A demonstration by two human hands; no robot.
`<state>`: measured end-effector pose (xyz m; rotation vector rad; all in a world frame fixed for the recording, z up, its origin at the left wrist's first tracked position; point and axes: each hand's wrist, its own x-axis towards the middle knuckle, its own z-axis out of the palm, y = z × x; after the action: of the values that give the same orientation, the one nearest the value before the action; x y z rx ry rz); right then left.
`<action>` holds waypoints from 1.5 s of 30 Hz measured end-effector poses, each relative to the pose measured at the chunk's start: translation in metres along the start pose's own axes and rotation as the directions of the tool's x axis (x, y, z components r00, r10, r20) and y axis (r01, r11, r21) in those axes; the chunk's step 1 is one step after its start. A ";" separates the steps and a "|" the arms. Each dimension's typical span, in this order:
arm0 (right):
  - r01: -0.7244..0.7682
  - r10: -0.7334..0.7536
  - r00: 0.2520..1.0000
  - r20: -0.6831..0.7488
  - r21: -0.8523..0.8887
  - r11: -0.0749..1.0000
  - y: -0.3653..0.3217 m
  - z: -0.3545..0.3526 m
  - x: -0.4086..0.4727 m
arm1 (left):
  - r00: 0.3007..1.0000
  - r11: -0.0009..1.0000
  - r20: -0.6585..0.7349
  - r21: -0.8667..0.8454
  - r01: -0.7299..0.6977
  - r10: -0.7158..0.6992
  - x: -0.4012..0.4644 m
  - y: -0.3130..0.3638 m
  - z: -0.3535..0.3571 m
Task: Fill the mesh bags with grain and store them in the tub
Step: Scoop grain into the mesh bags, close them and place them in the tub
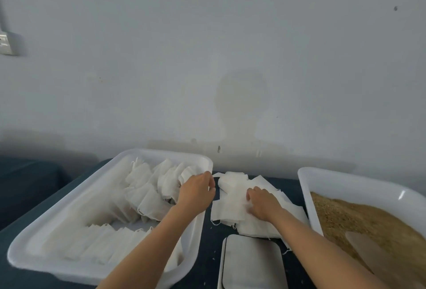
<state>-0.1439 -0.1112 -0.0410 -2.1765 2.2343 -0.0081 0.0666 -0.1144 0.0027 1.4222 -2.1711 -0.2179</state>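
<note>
A white tub (34, 238) on the left holds rows of filled white mesh bags (147, 187). My left hand (196, 193) is over the tub's right rim, its fingers curled on a filled bag at the far end of a row. A loose pile of empty mesh bags (232, 196) lies on the dark table between the tubs. My right hand (261, 203) rests on this pile, fingers bent and pinching the top bags. A second white tub (306, 187) at the right holds brown grain (345, 219) with a pale scoop (368, 249) lying in it.
A small white scale (251, 263) with a flat grey platform sits at the front between the tubs. The dark blue table (207, 256) carries scattered grains. A plain wall stands close behind, with a socket (5, 43) at far left.
</note>
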 end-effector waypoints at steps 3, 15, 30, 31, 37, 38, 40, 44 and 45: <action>0.008 -0.008 1.000 -0.027 0.022 1.000 0.002 -0.005 0.001 | 1.000 1.000 -0.021 0.011 -0.011 0.011 0.000 0.001 0.001; 0.068 0.275 0.899 -0.341 0.730 0.680 0.053 -0.083 -0.059 | 0.998 0.935 0.021 -0.353 -0.042 0.053 -0.002 0.082 0.008; 0.001 0.466 0.882 0.073 0.988 -0.156 0.147 -0.064 -0.214 | 0.829 0.715 0.311 -0.684 -0.144 0.465 -0.061 0.254 0.105; -0.002 0.470 0.880 0.073 0.989 -0.148 0.148 -0.062 -0.215 | 0.818 0.729 0.308 -0.660 -0.184 0.486 -0.062 0.255 0.110; -0.105 0.455 0.885 0.097 0.994 -0.010 0.152 -0.054 -0.218 | 0.826 0.718 0.055 -0.527 -0.454 0.561 -0.065 0.255 0.116; -0.119 0.449 0.886 0.112 0.993 -0.012 0.154 -0.053 -0.218 | 0.806 0.731 0.063 -0.467 -0.497 0.588 -0.067 0.256 0.115; -0.147 0.456 0.880 0.135 0.989 -0.009 0.156 -0.051 -0.218 | 0.778 0.745 0.081 -0.364 -0.559 0.624 -0.070 0.258 0.117; -0.121 0.409 0.896 0.174 0.981 -0.153 0.155 -0.050 -0.216 | 0.849 0.779 0.069 -0.441 -0.446 0.525 -0.068 0.256 0.124; -0.120 0.390 0.903 0.182 0.976 -0.179 0.155 -0.050 -0.216 | 0.865 0.786 0.090 -0.471 -0.400 0.494 -0.067 0.256 0.125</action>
<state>-0.2941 0.1085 0.0090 -0.7140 1.4609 -1.4618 -0.1824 0.0371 -0.0209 0.6242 -2.3593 -0.6568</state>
